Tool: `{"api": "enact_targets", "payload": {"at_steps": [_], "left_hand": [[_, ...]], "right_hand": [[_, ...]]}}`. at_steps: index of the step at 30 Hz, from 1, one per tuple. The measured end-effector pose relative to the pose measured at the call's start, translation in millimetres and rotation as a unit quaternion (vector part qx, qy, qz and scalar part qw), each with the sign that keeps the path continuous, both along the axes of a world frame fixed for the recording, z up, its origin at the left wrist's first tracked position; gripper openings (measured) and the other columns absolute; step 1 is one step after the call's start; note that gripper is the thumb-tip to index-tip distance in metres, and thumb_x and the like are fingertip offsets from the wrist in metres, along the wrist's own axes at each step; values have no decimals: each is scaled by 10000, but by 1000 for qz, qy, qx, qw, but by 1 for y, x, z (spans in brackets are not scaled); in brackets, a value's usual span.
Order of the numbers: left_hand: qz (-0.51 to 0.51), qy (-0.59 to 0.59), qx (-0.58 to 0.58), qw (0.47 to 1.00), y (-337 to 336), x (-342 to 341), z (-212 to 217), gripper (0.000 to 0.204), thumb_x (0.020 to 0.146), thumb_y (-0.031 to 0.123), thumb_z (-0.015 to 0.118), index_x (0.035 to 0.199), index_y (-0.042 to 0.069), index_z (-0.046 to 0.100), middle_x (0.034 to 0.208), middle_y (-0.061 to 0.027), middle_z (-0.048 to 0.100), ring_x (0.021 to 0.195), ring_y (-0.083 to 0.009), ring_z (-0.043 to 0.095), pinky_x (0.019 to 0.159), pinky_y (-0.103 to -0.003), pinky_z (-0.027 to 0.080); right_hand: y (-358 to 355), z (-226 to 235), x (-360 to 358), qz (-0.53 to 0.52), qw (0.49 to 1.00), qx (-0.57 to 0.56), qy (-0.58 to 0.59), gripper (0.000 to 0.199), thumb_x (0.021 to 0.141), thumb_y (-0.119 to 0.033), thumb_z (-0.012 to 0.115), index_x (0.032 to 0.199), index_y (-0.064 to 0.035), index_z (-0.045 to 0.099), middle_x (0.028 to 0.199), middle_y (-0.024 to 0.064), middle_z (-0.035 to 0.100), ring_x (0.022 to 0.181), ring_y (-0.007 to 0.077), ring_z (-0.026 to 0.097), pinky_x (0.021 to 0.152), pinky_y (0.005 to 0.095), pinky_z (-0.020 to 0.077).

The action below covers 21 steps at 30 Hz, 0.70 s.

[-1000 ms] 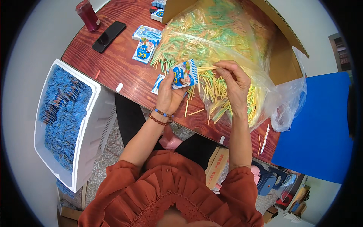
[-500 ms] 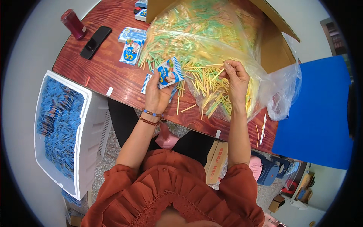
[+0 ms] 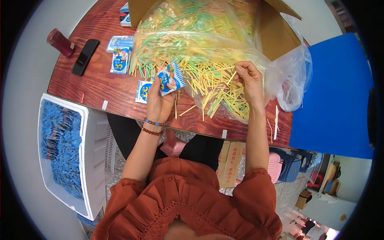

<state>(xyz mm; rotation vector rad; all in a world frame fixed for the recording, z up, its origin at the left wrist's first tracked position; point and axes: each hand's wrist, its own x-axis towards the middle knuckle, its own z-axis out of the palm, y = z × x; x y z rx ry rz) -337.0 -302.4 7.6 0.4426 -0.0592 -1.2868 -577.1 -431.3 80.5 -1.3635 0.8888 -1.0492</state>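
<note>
My left hand (image 3: 159,105) holds up a small blue-and-white printed packet (image 3: 172,79), thumb on its face. Another such packet (image 3: 142,91) shows just left of that hand, on or just above the tabletop; I cannot tell which. Over the front of a stick pile, my right hand (image 3: 251,83) is closed, thumb and fingertips pinching a thin yellow stick (image 3: 231,79). Loose yellow and green sticks (image 3: 208,82) spill below both hands from a clear plastic bag (image 3: 200,36). Behind the left hand lie more blue-and-white packets (image 3: 121,60) on the red-brown wooden table (image 3: 96,86).
A cardboard box (image 3: 276,38) stands around the bag. At the left are a black phone (image 3: 85,58) and a red jar (image 3: 61,42). Beside the table, a white foam box (image 3: 86,160) holds many blue packets. A blue board (image 3: 332,100) is at the right.
The view has shifted, so the table sits farther left in it. Against the table, my right hand has moved right with the stick; my left hand keeps its packet, moved slightly right.
</note>
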Motion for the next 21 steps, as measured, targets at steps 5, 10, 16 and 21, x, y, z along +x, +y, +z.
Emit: {"api": "enact_targets", "payload": {"at_steps": [5,10,16,21], "left_hand": [[-13,2,-2,1000,-1,-9,6,326,986,267,496,1221,41,506,1139,-81,609,1028,-206,589,911,-379,476],[-25,25,-32,999,1,-3,-4,339,979,246,503,1244,34,506,1157,-94,608,1033,-205,588,935,-380,473],[-54,4,-32,998,5,-7,-7,331,982,264,501,1226,41,515,1140,-75,617,1005,-200,597,909,-387,491],[-102,-17,-12,995,0,-31,1,294,978,255,513,1186,49,536,1125,-64,626,1004,-187,603,881,-372,509]], "right_hand": [[5,2,-20,-14,998,49,-46,102,911,-76,600,993,-21,623,783,27,618,625,80,572,567,228,505],[15,20,-90,-61,989,20,-134,114,921,-56,566,1015,-18,617,831,58,647,677,107,617,607,251,534],[58,21,-202,-269,941,18,-204,133,905,-57,589,1031,-20,611,819,50,642,638,112,613,531,240,529],[75,-39,-288,-335,937,100,18,139,892,-72,622,1018,-21,645,711,16,623,592,80,586,498,208,501]]}}
